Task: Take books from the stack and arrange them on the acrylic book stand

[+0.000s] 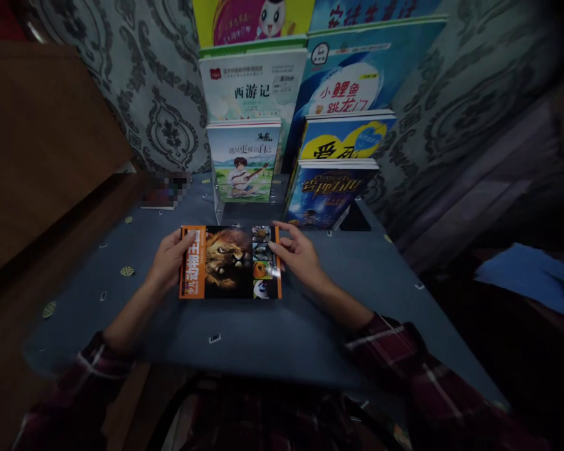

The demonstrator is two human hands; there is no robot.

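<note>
A book with a lion on its cover point(228, 263) is held between my two hands above the blue-grey table, its title running sideways along an orange strip. My left hand point(170, 255) grips the left edge, thumb on top of the cover and fingers hidden beneath. At the opposite edge, my right hand point(297, 250) pinches the book with its thumb on the cover and the index finger along the upper corner. Just beyond the book stands a display rack of upright books, the nearest being a book with a guitar player point(244, 172) and a dark blue book point(329, 194).
Taller books rise behind, among them a white book point(254, 88) and a teal book point(357, 69). A small book, partly blurred out point(162, 194), lies at the table's back left. The table point(136, 313) ends near my body. Blue cloth point(531, 279) lies off to the right.
</note>
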